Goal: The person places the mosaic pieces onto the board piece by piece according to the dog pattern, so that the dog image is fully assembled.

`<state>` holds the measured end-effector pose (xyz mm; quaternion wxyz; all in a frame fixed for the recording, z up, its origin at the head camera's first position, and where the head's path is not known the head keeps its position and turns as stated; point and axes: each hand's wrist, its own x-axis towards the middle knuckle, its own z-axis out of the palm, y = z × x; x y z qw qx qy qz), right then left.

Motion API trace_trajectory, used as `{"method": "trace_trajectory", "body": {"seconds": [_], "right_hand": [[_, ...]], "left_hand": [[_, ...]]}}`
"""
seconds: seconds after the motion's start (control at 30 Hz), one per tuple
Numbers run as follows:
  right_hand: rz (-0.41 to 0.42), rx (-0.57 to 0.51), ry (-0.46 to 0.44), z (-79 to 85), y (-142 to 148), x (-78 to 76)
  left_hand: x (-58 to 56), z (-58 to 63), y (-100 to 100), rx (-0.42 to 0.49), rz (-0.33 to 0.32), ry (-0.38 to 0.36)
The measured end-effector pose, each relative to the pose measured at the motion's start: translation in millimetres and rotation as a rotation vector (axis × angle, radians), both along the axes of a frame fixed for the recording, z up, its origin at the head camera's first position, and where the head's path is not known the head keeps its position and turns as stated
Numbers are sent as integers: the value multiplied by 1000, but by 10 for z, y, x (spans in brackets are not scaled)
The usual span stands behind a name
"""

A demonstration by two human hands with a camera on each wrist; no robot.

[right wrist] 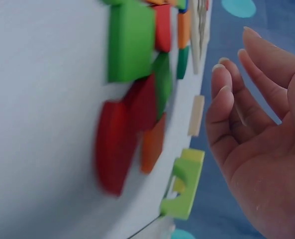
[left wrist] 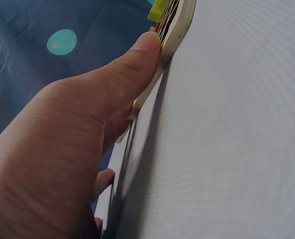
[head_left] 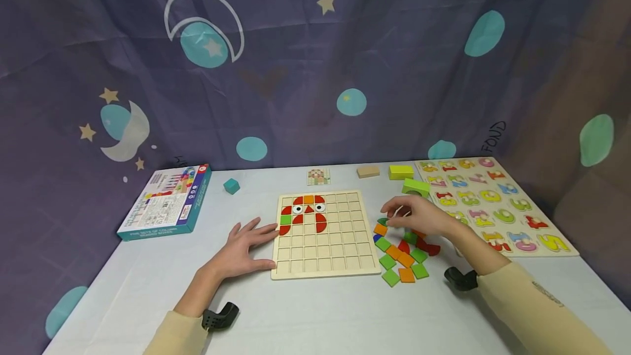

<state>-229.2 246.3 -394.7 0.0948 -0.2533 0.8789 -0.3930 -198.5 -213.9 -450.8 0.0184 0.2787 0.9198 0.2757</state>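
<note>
My left hand (head_left: 241,251) lies spread at the left edge of a light wooden grid board (head_left: 340,259). In the left wrist view, its thumb (left wrist: 145,45) touches the board's edge. Red quarter-round pieces (head_left: 321,227), an orange square (head_left: 308,199), a green square (head_left: 286,219) and two eye tiles (head_left: 320,207) sit in the board's upper left cells. My right hand (head_left: 416,215) hovers over loose pieces right of the board, fingers loosely bent, nothing between them in the right wrist view. Those pieces include green squares (head_left: 391,278), orange squares (head_left: 406,275) and dark red ones (right wrist: 115,149).
A picture card (head_left: 318,176) lies behind the board, beside a plain wooden block (head_left: 368,171), a yellow block (head_left: 401,172) and a green arch block (head_left: 416,186). A puzzle board (head_left: 567,252) stands right; a teal cube (head_left: 231,185) and a box (head_left: 189,222) are left.
</note>
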Motion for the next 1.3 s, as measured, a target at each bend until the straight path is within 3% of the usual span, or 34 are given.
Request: {"method": "trace_trajectory", "body": {"seconds": [0.27,0.5,0.97,1.3], "right_hand": [[-53,89,-32,-100,164,160],[24,106,-49,-159,200,243],[135,221,-29,-92,138,245],[111,228,23,-62,128,223]], "left_hand": [[0,-15,-9,-10,-3,12],[2,-18,-22,-16,-2,16],[5,17,-12,-22,-2,5],[-1,6,-12,-16,-8,20]]}}
